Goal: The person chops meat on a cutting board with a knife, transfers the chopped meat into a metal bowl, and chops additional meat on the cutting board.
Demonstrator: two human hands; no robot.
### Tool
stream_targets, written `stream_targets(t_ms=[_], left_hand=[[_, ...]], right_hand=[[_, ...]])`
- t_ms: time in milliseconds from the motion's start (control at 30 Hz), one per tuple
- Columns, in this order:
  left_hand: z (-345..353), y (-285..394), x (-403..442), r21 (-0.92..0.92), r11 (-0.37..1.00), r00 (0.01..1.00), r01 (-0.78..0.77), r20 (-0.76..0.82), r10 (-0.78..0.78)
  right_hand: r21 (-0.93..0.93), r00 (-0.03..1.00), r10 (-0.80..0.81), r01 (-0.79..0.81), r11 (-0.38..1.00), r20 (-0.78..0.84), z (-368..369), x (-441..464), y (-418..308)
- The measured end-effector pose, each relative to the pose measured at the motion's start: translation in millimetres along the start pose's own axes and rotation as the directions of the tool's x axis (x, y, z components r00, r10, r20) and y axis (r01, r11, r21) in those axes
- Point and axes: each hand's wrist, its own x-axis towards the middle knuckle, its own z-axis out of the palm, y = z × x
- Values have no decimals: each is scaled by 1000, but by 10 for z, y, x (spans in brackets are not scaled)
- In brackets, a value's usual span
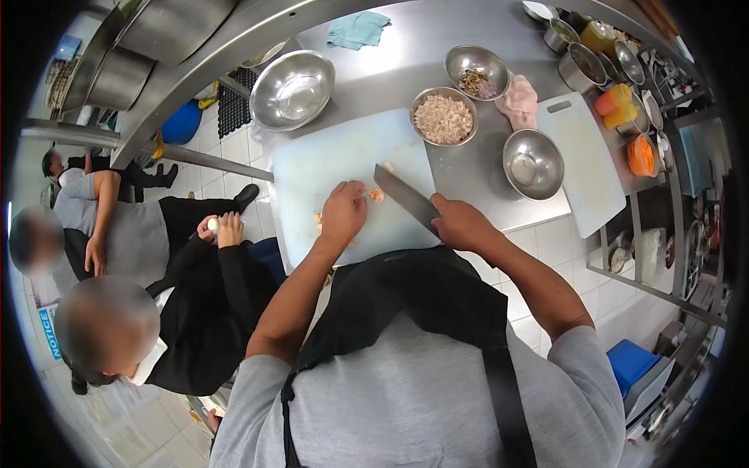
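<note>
My right hand (460,222) grips the handle of a cleaver (407,196), its blade slanting over the white cutting board (312,168). Left of the blade, my left hand (344,210) rests with curled fingers; whatever is between the fingertips is hard to make out. A small orange-pink piece, looking like shrimp (377,196), lies between that hand and the blade. Near the blade's far end is a pale piece (388,167). More orange bits (318,220) lie on the board, partly hidden by my left hand and forearm. Beyond the board stands a steel bowl of minced meat (443,118).
Behind are a colander (290,93), a green cloth (359,31) and a bowl of chopped ingredients (476,83). A pink cloth (516,101), a steel bowl (534,165) and another board (585,156) lie to the right. A co-worker (211,312) holding something white is close on the left.
</note>
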Motion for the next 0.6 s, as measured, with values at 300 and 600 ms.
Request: stream_targets(t_ms=[300,600], left_hand=[[1,222,-94,-92,991,995,95,44,-91],[-3,240,-97,-52,991,992,121,52,-118]], right_hand=[[326,1000,-11,17,945,-21,172,36,193],[486,987,74,-134,864,140,57,-31,99]])
